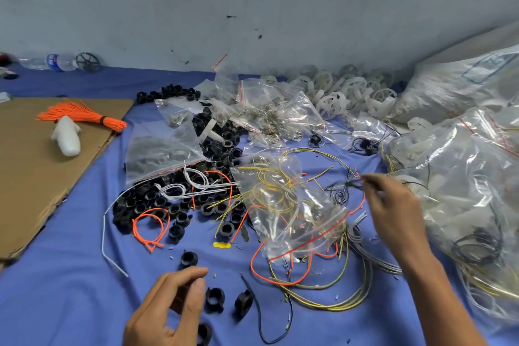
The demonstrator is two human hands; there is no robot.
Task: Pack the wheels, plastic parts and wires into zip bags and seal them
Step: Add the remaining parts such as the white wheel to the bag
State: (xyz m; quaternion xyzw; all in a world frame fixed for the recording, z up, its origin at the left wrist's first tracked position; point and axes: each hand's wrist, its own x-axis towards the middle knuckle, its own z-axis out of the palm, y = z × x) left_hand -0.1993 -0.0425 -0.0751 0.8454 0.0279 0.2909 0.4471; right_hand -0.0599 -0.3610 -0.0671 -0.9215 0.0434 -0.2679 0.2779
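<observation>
My left hand (171, 309) hovers low over the blue cloth with fingers curled around a black plastic ring; more black rings (214, 299) lie just to its right. My right hand (393, 205) reaches out to the right and pinches a thin dark wire (346, 185). Between the hands lies a clear zip bag (292, 211) with a red seal strip, holding yellow and orange wires. Loose yellow, orange and grey wires (323, 289) curl around it. A heap of black rings (179, 199) spreads in the middle, partly under another zip bag (160, 152). White wheels (351, 90) are piled at the back.
A cardboard sheet (33, 166) lies at the left with an orange tie bundle (84, 116) and a white plastic piece (67, 135). Filled clear bags (463, 177) and a large sack (460, 87) crowd the right. Bags of small metal parts (261, 112) sit at mid-back. A water bottle (56, 62) lies by the wall.
</observation>
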